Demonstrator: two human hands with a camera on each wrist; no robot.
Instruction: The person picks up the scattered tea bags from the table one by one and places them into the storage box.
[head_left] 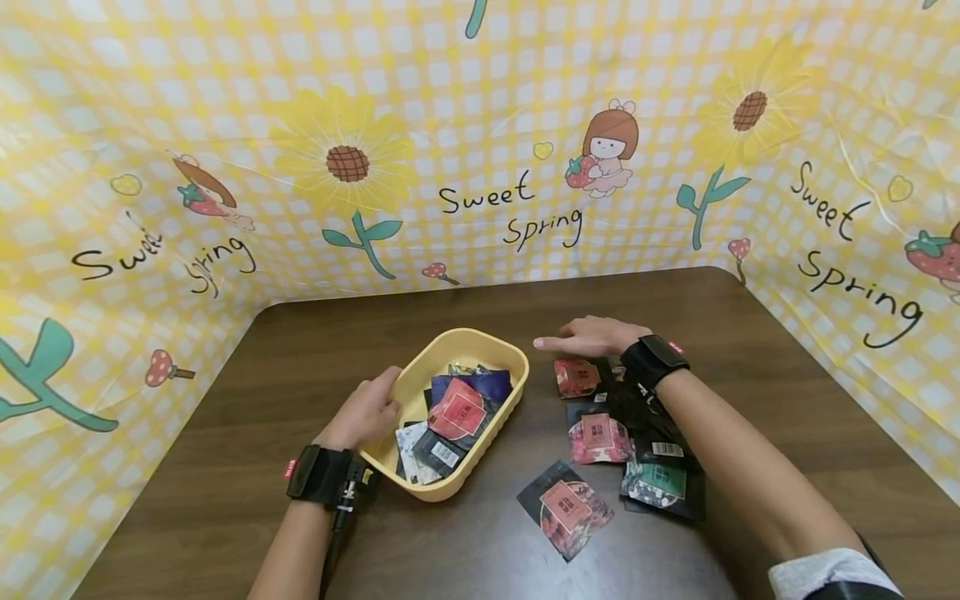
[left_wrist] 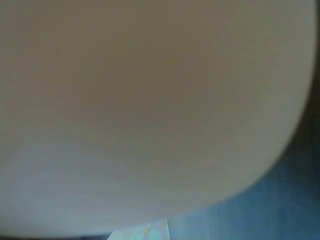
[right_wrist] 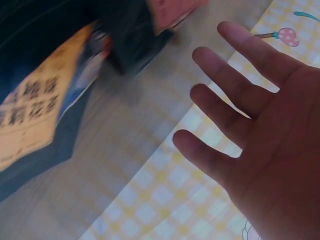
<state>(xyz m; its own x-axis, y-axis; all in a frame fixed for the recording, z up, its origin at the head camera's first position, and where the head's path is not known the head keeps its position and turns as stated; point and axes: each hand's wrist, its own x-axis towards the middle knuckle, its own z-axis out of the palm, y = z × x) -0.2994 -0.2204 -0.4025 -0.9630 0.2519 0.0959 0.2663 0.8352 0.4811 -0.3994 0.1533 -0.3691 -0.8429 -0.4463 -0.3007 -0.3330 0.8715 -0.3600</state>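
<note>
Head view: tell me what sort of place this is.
Probably a staged tabletop work booth rather than a lived-in room: a dark wooden table is walled on three sides by a yellow checked "Sweet Spring" cloth, with a yellow tray and loose sachets laid out.
</note>
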